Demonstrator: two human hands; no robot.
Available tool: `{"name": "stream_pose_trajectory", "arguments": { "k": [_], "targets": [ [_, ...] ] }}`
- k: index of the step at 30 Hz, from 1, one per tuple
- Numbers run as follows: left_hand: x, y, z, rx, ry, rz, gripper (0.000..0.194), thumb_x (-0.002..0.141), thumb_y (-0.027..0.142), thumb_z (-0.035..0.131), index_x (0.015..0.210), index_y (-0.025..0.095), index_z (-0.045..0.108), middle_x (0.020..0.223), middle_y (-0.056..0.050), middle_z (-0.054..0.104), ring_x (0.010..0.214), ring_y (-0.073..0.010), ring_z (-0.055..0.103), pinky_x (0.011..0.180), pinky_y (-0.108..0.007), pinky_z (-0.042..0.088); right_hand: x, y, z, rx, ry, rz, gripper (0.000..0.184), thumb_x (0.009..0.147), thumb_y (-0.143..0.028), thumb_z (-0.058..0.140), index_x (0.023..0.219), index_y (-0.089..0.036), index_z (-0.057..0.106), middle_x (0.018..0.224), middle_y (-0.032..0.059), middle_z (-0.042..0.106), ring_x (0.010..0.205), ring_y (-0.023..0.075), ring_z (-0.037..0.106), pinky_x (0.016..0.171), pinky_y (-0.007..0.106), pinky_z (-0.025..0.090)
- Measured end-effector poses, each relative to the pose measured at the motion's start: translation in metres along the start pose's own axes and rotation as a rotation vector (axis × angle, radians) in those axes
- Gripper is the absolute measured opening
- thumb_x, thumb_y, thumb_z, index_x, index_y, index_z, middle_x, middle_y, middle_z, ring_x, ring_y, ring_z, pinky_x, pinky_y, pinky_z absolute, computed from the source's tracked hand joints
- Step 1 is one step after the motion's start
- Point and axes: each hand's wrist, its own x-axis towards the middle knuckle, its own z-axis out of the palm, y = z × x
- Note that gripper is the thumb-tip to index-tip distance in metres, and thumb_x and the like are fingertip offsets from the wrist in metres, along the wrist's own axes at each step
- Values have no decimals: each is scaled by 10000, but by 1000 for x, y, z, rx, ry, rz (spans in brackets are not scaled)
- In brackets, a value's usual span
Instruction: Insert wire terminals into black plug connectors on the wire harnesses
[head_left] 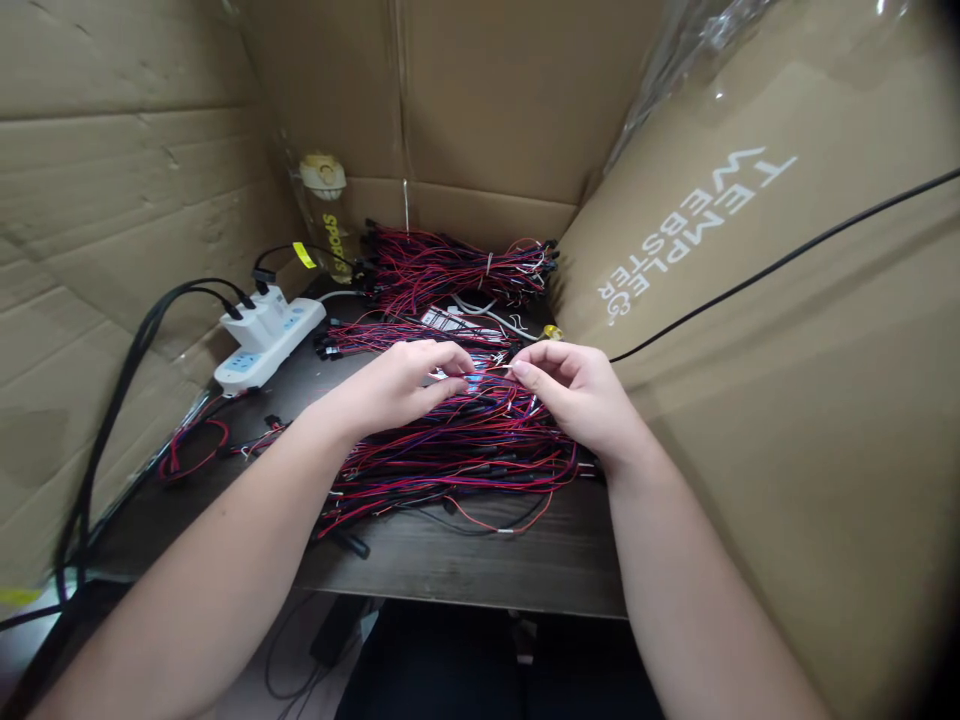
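A loose heap of red and black wires (465, 455) lies on the dark wooden table (480, 570). My left hand (405, 380) and my right hand (577, 385) hover over the heap's far edge, fingertips nearly meeting. Both pinch thin wire ends (491, 370) between thumb and fingers. A second, tied bundle of the same red and black wires (457, 270) rests at the back of the table. A smaller bunch with black connectors (360, 340) lies left of my left hand.
A white power strip (266, 340) with black plugs and cables (127, 370) sits at the left. A clear bottle with a yellow lid (324, 215) stands at the back. Cardboard walls surround the table; a large carton (750, 330) crowds the right. A black cable (787, 258) crosses it.
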Motion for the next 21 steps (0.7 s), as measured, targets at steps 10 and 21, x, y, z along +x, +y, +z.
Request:
{"name": "stream_pose_trajectory", "arguments": {
  "k": [10, 21],
  "targets": [
    [0, 15, -6, -451, 20, -176, 170, 1007, 245, 593, 986, 155, 736, 827, -46, 775, 732, -138, 733, 697, -233, 589, -10, -4, 1, -386, 94, -227, 112, 971, -273, 645, 952, -178, 700, 848, 36, 724, 725, 153, 645, 637, 286, 499],
    [5, 18, -9, -847, -26, -369, 151, 971, 206, 607, 1030, 130, 723, 781, -61, 778, 523, -120, 669, 517, -222, 552, -15, -10, -2, -388, 152, -203, 68, 959, -244, 674, 903, -210, 691, 791, 31, 723, 675, 156, 648, 571, 279, 493]
  ]
}}
